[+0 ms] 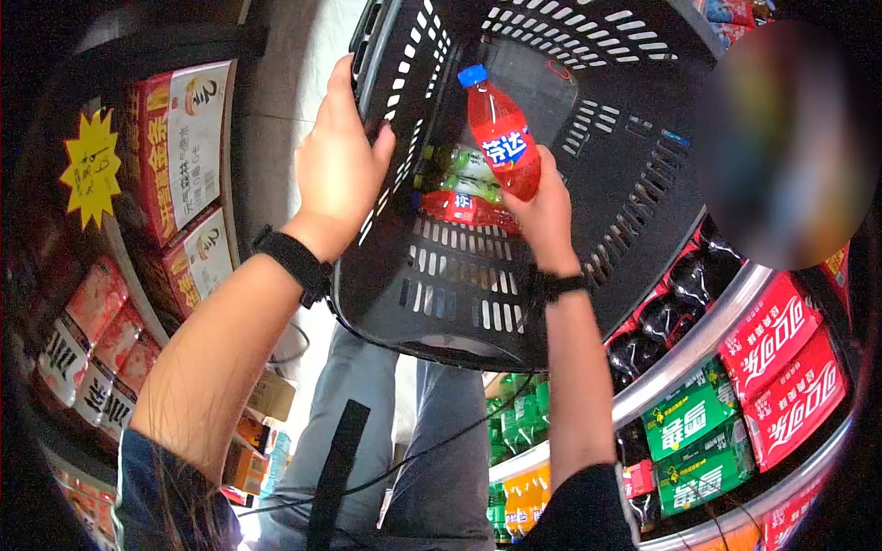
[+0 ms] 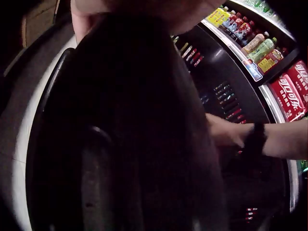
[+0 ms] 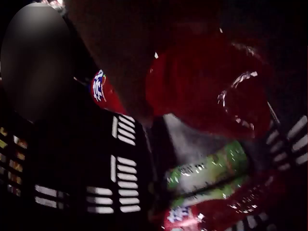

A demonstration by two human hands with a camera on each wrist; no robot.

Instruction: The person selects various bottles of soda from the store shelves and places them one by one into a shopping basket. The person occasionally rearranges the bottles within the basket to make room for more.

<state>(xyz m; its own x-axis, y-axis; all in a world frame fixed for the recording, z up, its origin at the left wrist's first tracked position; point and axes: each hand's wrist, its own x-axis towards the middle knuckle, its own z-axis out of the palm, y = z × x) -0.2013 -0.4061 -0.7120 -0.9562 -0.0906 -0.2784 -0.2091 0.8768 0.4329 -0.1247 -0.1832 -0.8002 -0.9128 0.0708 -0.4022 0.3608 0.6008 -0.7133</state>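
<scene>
My right hand [image 1: 548, 220] grips the lower part of a red soda bottle [image 1: 503, 110] with a blue cap, tilted inside a black slotted shopping basket [image 1: 386, 317]. From the right wrist, the bottle's red base [image 3: 207, 86] shows large above the basket floor. Below it lie a green-labelled bottle [image 1: 470, 163] and another red soda bottle [image 1: 457, 209], side by side. My left hand [image 1: 340, 165] rests on the basket's left rim, fingers fairly straight along the outside and thumb on the inner side. Dark basket plastic fills most of the left wrist view.
To the right are shelves with red cola packs [image 1: 790, 386], green soda packs [image 1: 689, 445] and dark bottles [image 1: 666, 317]. White-and-red cartons [image 1: 197, 147] and a yellow star-shaped sign [image 1: 90, 170] stand left. My legs [image 1: 354, 386] are under the basket's near edge; a cable crosses them.
</scene>
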